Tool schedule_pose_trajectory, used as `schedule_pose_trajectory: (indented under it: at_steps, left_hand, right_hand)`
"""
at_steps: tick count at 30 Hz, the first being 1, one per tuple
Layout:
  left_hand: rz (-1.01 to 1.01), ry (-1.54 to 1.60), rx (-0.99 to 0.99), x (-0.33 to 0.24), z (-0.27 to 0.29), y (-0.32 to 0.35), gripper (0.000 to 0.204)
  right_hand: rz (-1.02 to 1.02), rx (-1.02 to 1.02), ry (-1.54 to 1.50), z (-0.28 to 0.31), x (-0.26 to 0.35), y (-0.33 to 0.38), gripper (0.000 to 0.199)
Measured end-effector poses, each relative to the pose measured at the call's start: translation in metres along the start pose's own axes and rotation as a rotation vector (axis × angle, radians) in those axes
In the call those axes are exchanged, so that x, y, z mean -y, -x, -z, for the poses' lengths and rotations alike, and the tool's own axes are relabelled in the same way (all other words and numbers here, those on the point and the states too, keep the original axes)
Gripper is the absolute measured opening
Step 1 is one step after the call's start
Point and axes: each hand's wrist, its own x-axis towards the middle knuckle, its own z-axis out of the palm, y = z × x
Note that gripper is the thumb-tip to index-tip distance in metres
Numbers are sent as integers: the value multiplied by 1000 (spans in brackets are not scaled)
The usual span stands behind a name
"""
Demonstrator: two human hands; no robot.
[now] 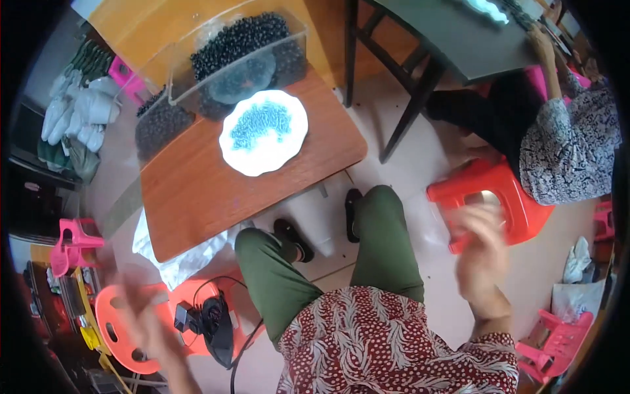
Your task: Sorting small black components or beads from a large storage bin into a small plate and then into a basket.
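Head view looks down on a low brown wooden counter standing on a pale tiled floor. On the counter lies a white scalloped plate heaped with small blue beads; just beyond the plate sits a clear plastic box full of dark beads. My left hand hangs well short of the counter, near an orange plastic stool; it is smeared by motion, fingers spread and holding nothing. My right hand is raised far to the right of the counter, in front of a red plastic stool, fingers loosely open and blurred. A black corded device lies on the orange stool. Another person's patterned sleeve shows beyond the red stool, cut off by the rim.
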Motion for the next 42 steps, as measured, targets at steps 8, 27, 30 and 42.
schedule_pose_trajectory:
  at_steps: [8, 27, 30, 42]
  left_hand:
    - [951, 447, 650, 194, -54, 270, 20]
    - [956, 751, 615, 273, -188, 59, 21]
    - [928, 801, 640, 272, -184, 60, 21]
    - [1116, 891, 797, 291, -141, 213, 22]
  right_hand:
    - [-837, 878, 191, -17, -183, 259, 14]
    - [-1662, 583, -747, -164, -310, 224, 35]
    - [-1614, 518, -823, -164, -304, 217, 35]
    - [-1703, 332, -1017, -99, -240, 323, 33]
